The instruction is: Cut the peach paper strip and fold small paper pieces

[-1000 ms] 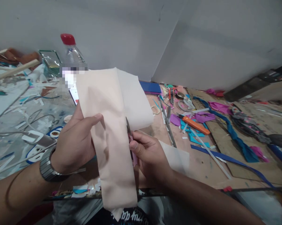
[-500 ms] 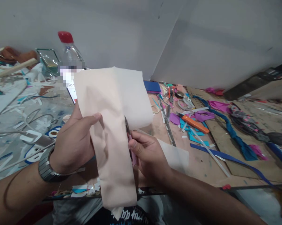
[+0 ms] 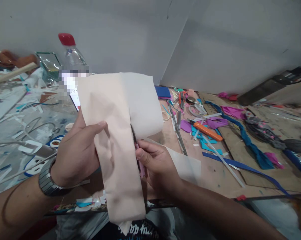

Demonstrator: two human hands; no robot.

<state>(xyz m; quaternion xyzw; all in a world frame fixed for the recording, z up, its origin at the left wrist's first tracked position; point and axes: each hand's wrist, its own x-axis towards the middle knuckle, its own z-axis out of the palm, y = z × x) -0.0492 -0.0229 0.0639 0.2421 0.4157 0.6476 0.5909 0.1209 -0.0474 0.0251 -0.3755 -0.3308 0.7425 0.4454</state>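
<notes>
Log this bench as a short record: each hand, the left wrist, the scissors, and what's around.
Left hand: grips pale sheet, thumb on top
Left wrist: metal-banded watch
Right hand: holds scissors
Scissors: pink handles, blade at the sheet where two flaps part
Right side: orange cutter, blue strip
Back left: red-capped bottle

Near the back edge of the worktop (image 3: 225, 186) there rises a red-capped bottle (image 3: 76, 59), an orange cutter (image 3: 207, 131) lies between back and front edges, and a blue ribbon (image 3: 249, 168) extends toward the front.
</notes>
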